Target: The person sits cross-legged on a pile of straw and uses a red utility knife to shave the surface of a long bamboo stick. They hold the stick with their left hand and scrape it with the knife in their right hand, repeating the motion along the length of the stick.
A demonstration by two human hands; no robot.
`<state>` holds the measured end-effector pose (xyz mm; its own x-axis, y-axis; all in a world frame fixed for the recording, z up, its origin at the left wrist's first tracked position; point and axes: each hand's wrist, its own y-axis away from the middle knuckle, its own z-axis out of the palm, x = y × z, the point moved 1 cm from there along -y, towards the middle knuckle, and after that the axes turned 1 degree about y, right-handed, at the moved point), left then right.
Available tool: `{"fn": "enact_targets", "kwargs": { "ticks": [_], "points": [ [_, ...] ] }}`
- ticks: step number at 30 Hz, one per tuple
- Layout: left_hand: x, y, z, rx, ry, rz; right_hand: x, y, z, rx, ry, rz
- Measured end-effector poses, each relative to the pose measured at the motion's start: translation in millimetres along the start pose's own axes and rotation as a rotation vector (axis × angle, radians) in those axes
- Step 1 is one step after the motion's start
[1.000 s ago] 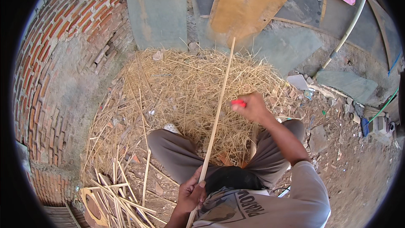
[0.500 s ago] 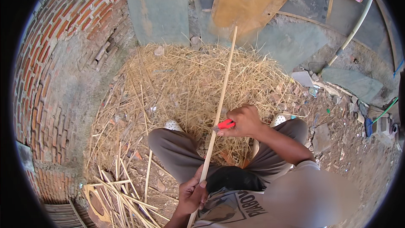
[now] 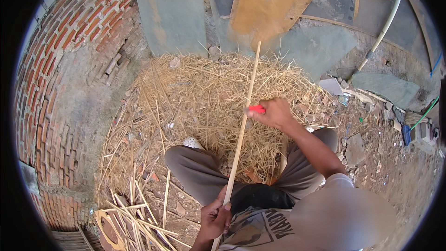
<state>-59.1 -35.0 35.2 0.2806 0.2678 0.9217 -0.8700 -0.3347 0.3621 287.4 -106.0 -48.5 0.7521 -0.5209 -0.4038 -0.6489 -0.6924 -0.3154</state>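
A long, pale bamboo strip (image 3: 238, 153) slants away from my lap, its far end over the heap of shavings. My left hand (image 3: 216, 217) is closed round its near part, close to my shirt. Further along, my right hand (image 3: 275, 114) grips a red-handled utility knife (image 3: 257, 109). The knife lies against the right side of the strip, and its blade is mostly hidden there. A thin curl of shaving seems to rise beside the strip just beyond the knife.
Dry shavings (image 3: 200, 93) cover the ground ahead. Several cut strips (image 3: 139, 227) lie in a pile at lower left. A brick wall (image 3: 46, 116) stands on the left; leaning boards (image 3: 172, 18) line the far side. Rubble and a blue broom (image 3: 407, 135) are at right.
My right hand has slid the knife away from me along the strip. My left hand keeps its grip near my lap. The view has shifted slightly.
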Motion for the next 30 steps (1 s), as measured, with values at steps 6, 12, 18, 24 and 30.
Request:
{"fn": "enact_targets", "kwargs": {
  "ticks": [6, 12, 18, 24, 30],
  "points": [
    [-2, 8, -1, -0.041, -0.022, -0.006, 19, -7, 7, 0.015, 0.009, 0.049],
    [-3, 10, 2, -0.066, -0.007, -0.019, 58, -30, 0, 0.122, -0.007, 0.215],
    [-10, 19, -6, -0.131, -0.036, -0.068, 102, -59, -16, 0.038, 0.001, 0.519],
    [2, 26, 6, -0.163, -0.052, -0.192, 160, -56, -43, 0.106, 0.027, 0.714],
    [-2, 21, 6, -0.215, -0.117, -0.123, 175, -57, -48, 0.130, -0.016, 0.847]
  ]
}}
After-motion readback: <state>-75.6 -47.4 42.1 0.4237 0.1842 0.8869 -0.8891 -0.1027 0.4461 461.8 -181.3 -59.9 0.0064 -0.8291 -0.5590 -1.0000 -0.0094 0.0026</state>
